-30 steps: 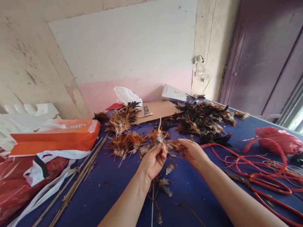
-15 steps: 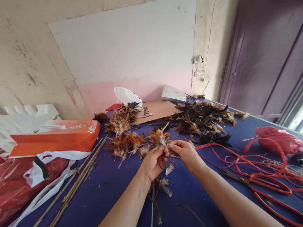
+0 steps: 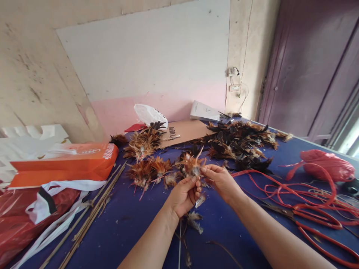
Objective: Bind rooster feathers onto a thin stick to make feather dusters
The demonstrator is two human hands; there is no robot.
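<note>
Between my two hands is a small bunch of brown feathers [image 3: 192,164] with pale, downy bases and one light quill poking up. My left hand [image 3: 185,195] pinches the bunch at its base from below, fingers curled. From the right, my right hand [image 3: 221,180] pinches the downy side of the same bunch between thumb and fingertips. Just left of them, tied brown feather bunches [image 3: 150,170] with pinkish ends lie on the blue table [image 3: 126,231]. Loose grey feathers [image 3: 195,221] lie below my hands.
A big heap of dark feathers [image 3: 238,144] lies back right, beside a cardboard sheet [image 3: 186,131]. Red-handled scissors [image 3: 316,216], pink plastic ribbon [image 3: 269,188] and its roll [image 3: 327,166] are at right. Thin sticks [image 3: 92,213] and an orange bag [image 3: 64,168] are at left.
The feather bunch has shifted slightly right and tilted between my hands. My left hand has moved a little lower and right; my right hand still pinches the bunch's side.
</note>
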